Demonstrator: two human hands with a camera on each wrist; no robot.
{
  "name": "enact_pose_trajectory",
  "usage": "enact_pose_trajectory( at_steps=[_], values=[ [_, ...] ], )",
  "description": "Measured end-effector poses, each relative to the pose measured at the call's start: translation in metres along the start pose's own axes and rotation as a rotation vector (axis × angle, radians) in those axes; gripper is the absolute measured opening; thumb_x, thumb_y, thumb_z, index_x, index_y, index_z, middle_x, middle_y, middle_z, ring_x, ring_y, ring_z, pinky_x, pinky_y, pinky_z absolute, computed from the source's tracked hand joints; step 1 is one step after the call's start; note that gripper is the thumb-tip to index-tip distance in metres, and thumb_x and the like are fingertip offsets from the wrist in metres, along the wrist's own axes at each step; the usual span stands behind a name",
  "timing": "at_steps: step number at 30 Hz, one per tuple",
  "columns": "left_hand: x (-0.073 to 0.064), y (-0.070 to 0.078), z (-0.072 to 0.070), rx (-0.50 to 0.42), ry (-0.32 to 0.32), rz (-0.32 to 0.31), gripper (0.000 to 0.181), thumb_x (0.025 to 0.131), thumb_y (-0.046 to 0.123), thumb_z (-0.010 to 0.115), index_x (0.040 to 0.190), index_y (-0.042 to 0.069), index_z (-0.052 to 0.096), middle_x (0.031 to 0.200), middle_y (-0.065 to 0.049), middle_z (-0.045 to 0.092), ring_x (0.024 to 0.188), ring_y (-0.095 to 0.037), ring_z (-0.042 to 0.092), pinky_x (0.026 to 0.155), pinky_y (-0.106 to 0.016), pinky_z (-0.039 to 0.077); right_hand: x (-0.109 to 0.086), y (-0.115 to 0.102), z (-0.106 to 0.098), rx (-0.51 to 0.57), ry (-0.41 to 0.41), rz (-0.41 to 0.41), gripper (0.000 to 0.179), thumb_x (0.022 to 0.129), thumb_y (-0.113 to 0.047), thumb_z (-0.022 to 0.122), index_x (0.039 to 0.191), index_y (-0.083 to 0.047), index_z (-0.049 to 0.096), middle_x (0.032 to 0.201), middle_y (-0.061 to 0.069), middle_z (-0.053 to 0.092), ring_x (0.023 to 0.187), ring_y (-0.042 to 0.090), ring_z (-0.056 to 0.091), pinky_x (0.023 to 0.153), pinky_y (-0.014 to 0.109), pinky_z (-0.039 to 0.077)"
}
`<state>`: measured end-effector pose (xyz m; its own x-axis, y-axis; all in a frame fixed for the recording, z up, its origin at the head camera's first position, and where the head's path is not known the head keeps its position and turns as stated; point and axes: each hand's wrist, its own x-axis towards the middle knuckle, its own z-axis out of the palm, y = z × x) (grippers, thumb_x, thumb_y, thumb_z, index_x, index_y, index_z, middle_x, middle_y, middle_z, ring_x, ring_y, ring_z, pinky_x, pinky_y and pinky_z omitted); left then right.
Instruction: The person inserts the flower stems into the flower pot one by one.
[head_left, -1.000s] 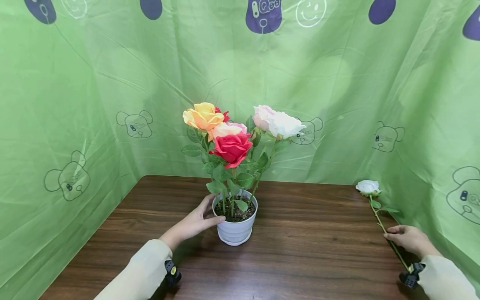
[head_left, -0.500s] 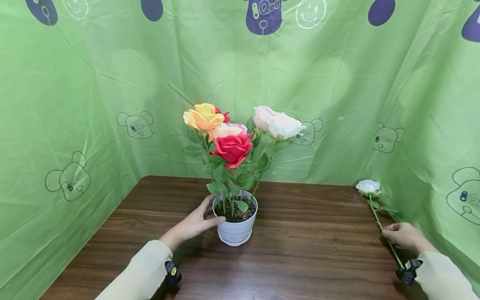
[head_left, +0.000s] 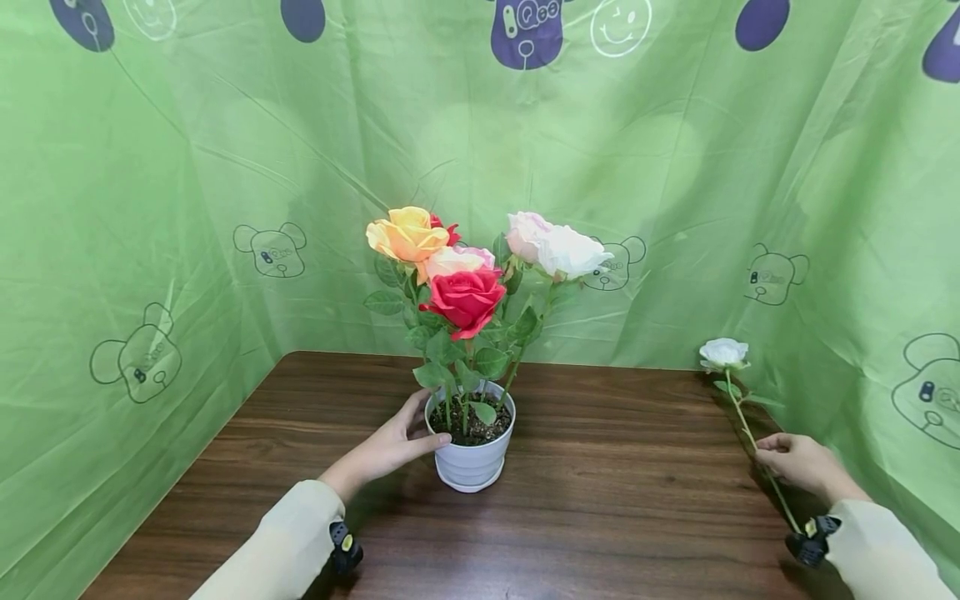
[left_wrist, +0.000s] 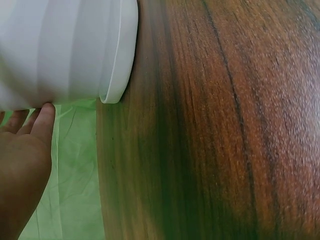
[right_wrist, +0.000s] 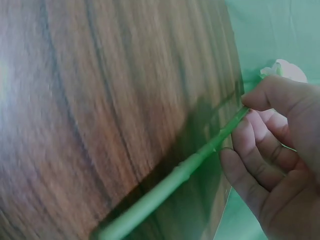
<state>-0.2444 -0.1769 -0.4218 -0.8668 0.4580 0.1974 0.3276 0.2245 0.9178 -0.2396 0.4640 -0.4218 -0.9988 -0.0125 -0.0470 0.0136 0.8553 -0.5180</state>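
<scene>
A white flowerpot (head_left: 471, 465) filled with dark soil stands upright on its saucer near the table's middle. It bears several roses: an orange rose (head_left: 407, 234), a red rose (head_left: 465, 300) in front, and a white rose (head_left: 570, 251) leaning right. My left hand (head_left: 390, 444) grips the pot's left side, thumb at the rim and fingers round behind; the left wrist view shows fingertips (left_wrist: 46, 112) against the wall. At the right, my right hand (head_left: 806, 465) pinches the green stem (right_wrist: 185, 172) of a single white rose (head_left: 724, 353) between thumb and fingers, bloom pointing away from me.
The brown wooden table (head_left: 630, 500) ends at a green curtain (head_left: 660, 150) with printed bears, which hangs behind and along both sides. A dark wrist camera (head_left: 345, 547) sits at the left cuff, and another camera (head_left: 813, 542) at the right one.
My right hand has lifted the single white rose a little and brought it slightly left, its bloom rising in the head view. The left hand and flowerpot have stayed put.
</scene>
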Motion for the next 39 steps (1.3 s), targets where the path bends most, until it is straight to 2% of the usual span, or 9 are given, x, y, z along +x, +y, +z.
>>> enact_pose_trajectory(
  at_steps=[10, 17, 24, 28, 32, 39],
  values=[
    [0.000, -0.001, 0.001, -0.002, -0.002, 0.007, 0.080, 0.096, 0.019, 0.071, 0.158, 0.010, 0.020, 0.158, -0.020, 0.030, 0.144, -0.035, 0.033, 0.113, -0.050, 0.033, 0.003, -0.020, 0.004, 0.118, 0.093, -0.069, 0.033, 0.097, -0.018, 0.063, 0.115, 0.010, 0.061, 0.090, 0.011, 0.069, 0.068, 0.013, 0.062, 0.060, 0.027, 0.052],
    [0.000, 0.000, 0.000, 0.007, -0.002, -0.013, 0.082, 0.096, 0.022, 0.070, 0.158, 0.013, 0.019, 0.159, -0.022, 0.026, 0.144, -0.036, 0.031, 0.114, -0.051, 0.032, 0.010, -0.040, 0.002, 0.147, 0.106, -0.125, 0.029, 0.095, -0.014, 0.066, 0.113, 0.007, 0.061, 0.093, 0.012, 0.069, 0.068, 0.011, 0.064, 0.060, 0.027, 0.057],
    [0.000, 0.001, -0.001, 0.002, -0.004, -0.011, 0.082, 0.096, 0.021, 0.070, 0.158, 0.012, 0.018, 0.159, -0.022, 0.028, 0.144, -0.036, 0.032, 0.113, -0.052, 0.032, 0.014, -0.061, -0.004, 0.024, 0.136, -0.196, 0.027, 0.095, -0.021, 0.068, 0.111, 0.001, 0.064, 0.092, 0.007, 0.072, 0.071, 0.015, 0.068, 0.069, 0.027, 0.049],
    [0.000, 0.001, 0.000, 0.002, 0.002, -0.011, 0.081, 0.096, 0.020, 0.070, 0.158, 0.012, 0.019, 0.158, -0.020, 0.031, 0.143, -0.035, 0.034, 0.112, -0.050, 0.034, 0.015, -0.073, -0.001, 0.045, 0.146, -0.235, 0.023, 0.094, -0.017, 0.068, 0.109, 0.001, 0.063, 0.091, 0.007, 0.070, 0.070, 0.017, 0.069, 0.068, 0.027, 0.051],
    [0.000, 0.001, 0.001, 0.001, 0.005, -0.015, 0.081, 0.096, 0.020, 0.071, 0.158, 0.012, 0.019, 0.157, -0.020, 0.032, 0.142, -0.035, 0.035, 0.112, -0.050, 0.035, 0.015, -0.089, 0.001, 0.048, 0.172, -0.259, 0.020, 0.093, -0.014, 0.069, 0.107, -0.002, 0.063, 0.091, 0.006, 0.068, 0.070, 0.011, 0.067, 0.066, 0.027, 0.053],
    [0.000, 0.001, 0.001, 0.009, 0.007, -0.021, 0.081, 0.096, 0.021, 0.071, 0.158, 0.012, 0.019, 0.158, -0.020, 0.031, 0.142, -0.035, 0.035, 0.112, -0.049, 0.035, 0.013, -0.119, 0.004, 0.011, 0.226, -0.315, 0.016, 0.091, -0.016, 0.070, 0.104, -0.010, 0.063, 0.090, 0.000, 0.069, 0.074, 0.007, 0.063, 0.066, 0.030, 0.049]
  ],
)
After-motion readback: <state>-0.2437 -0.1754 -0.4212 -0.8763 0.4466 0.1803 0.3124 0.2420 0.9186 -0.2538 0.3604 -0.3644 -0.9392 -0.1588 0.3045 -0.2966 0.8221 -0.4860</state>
